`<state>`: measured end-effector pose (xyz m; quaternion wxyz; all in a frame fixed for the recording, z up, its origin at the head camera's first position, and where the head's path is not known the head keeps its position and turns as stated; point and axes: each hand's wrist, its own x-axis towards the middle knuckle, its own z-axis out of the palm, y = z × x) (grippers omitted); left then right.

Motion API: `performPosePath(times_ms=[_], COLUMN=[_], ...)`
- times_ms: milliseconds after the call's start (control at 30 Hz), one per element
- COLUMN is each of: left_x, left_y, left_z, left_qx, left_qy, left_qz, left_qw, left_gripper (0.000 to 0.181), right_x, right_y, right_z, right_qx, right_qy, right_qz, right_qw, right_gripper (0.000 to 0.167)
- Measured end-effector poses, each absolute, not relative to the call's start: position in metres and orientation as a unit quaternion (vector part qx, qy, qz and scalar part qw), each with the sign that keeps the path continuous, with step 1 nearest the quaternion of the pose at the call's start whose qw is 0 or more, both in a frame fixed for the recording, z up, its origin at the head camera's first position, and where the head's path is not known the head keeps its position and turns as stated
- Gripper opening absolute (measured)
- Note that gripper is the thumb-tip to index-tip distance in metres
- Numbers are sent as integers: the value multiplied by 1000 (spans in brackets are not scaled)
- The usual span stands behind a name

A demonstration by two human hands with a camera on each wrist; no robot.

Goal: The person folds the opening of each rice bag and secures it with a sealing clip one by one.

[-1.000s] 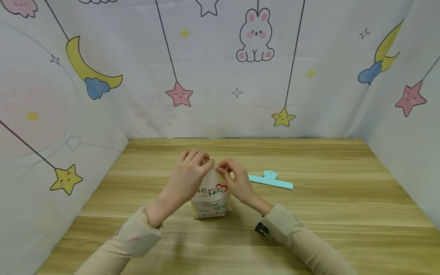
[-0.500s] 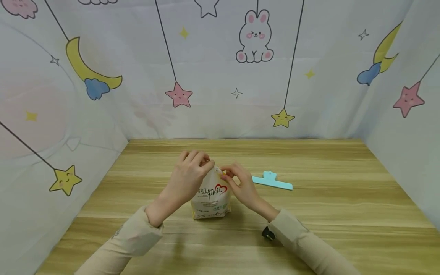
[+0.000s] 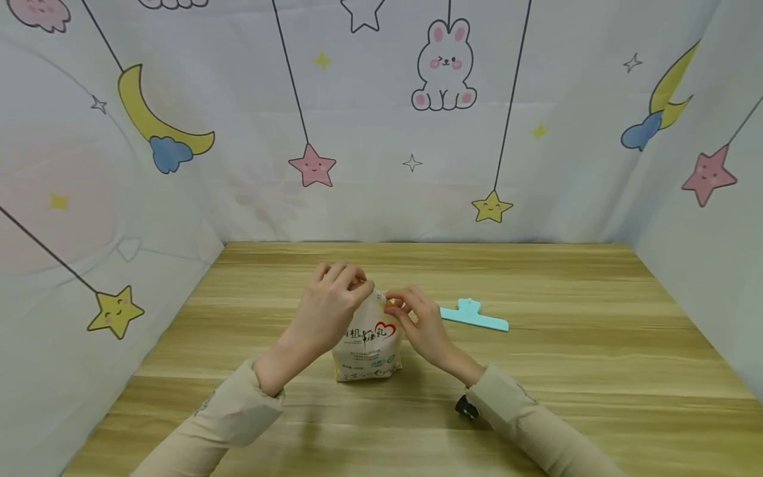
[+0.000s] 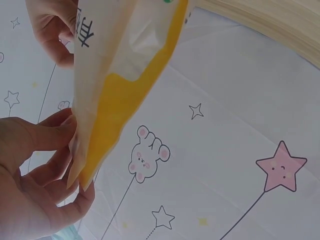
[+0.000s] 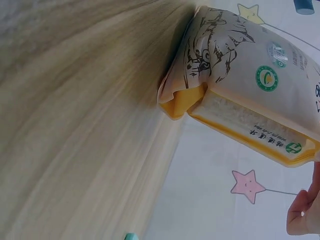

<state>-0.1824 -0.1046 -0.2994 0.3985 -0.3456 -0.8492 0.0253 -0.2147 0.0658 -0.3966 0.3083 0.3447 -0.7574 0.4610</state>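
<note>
A white milk powder-style bag [image 3: 366, 351] with yellow edges, dark lettering and a red heart stands upright on the wooden table. My left hand [image 3: 328, 308] pinches its top edge at the left, thumb against fingers. At the top right corner, my right hand [image 3: 420, 324] pinches the edge between thumb and index finger. Seen from the left wrist, the bag's yellow side [image 4: 120, 95] tapers to its top, held by the left hand [image 4: 42, 170]. From the right wrist, the folded lower corner [image 5: 182, 102] shows, with part of the right hand [image 5: 306, 212] at the frame's edge.
A light blue long clip [image 3: 477, 319] lies on the table [image 3: 566, 371], to the right of the bag. A small black object [image 3: 467, 407] sits by the right sleeve. Printed white cloth [image 3: 381, 132] walls the table at the back and both sides.
My right hand has shifted slightly right along the bag's top, apart from the left hand, and more of the top edge shows. The left hand keeps its hold in place.
</note>
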Motion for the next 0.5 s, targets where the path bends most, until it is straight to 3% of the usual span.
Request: performPosePath(times_ms=[500], left_x=[-183], left_y=[-105], left_z=[-300], left_qx=[-345], left_qy=[-852], left_qz=[14], left_qw=[394], left_gripper=[26], right_x=[-212], right_y=[74], right_z=[-397], right_qx=[368], right_qy=[-749], right_qz=[466], right_qw=[294], right_gripper=[29])
